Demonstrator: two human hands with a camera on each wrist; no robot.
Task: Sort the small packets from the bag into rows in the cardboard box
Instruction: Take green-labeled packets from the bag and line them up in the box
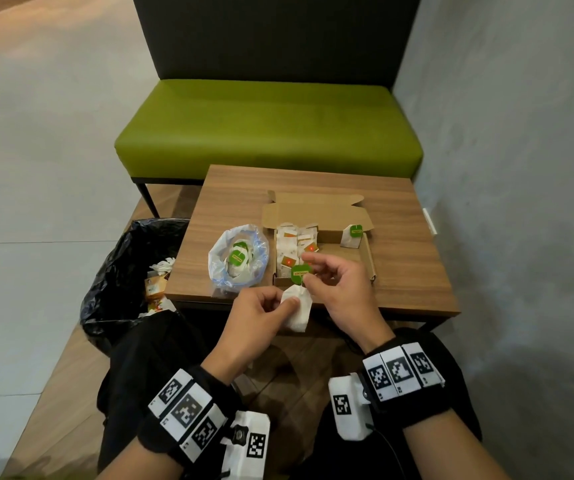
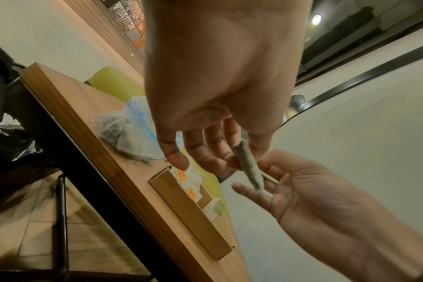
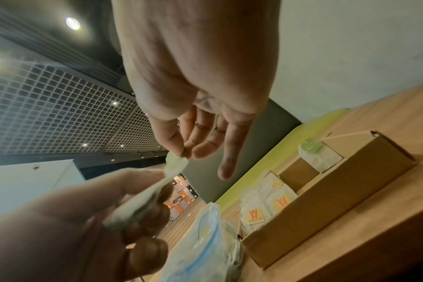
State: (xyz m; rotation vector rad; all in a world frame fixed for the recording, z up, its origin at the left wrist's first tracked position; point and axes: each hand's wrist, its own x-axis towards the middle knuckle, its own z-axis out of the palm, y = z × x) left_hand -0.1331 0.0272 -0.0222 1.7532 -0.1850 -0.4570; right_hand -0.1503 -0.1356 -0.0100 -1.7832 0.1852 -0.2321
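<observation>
Above the table's near edge my left hand [image 1: 271,306] pinches a white tea-bag packet [image 1: 298,313] between thumb and fingers; the same packet [image 2: 249,166] shows edge-on in the left wrist view. My right hand [image 1: 316,271] pinches that packet's green tag [image 1: 300,273] between thumb and forefinger, other fingers spread. The cardboard box [image 1: 365,247] lies open on the table. Several packets with orange tags [image 1: 294,247] fill its left part; one green-tagged packet [image 1: 352,235] leans at its back right. A clear plastic bag [image 1: 238,259] with more packets lies left of the box.
The small wooden table [image 1: 410,271] has a green bench [image 1: 271,126] behind it and a grey wall to the right. A bin with a black liner [image 1: 122,271] holding scraps stands at the table's left. My dark-clothed lap lies below the hands.
</observation>
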